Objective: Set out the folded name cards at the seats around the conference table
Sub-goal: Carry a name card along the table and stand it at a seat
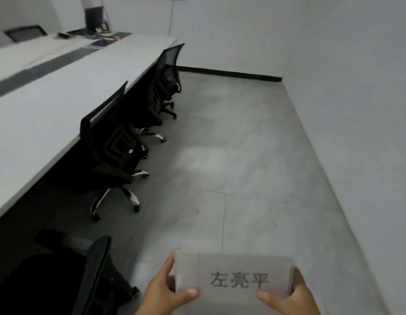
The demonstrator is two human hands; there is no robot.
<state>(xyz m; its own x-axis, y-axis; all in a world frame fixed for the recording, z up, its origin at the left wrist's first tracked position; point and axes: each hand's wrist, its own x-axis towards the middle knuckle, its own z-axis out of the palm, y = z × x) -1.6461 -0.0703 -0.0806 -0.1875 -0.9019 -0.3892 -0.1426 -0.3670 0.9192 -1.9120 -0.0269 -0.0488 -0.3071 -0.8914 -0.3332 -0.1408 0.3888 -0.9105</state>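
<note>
A: hands?
B: both on one name card (233, 275), low in frame, over the floor (254, 167). L hand (162, 294) pinches its left edge, R hand (288, 296) its right, thumbs on front. Printed side faces cam.
A: table?
B: conference table (45, 105) on left, well apart from card. Black chairs (115, 142) tucked along its edge.

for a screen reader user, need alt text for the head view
Both hands, left hand and right hand, hold a name card over the floor, beside a long white table with black chairs tucked in.
</note>
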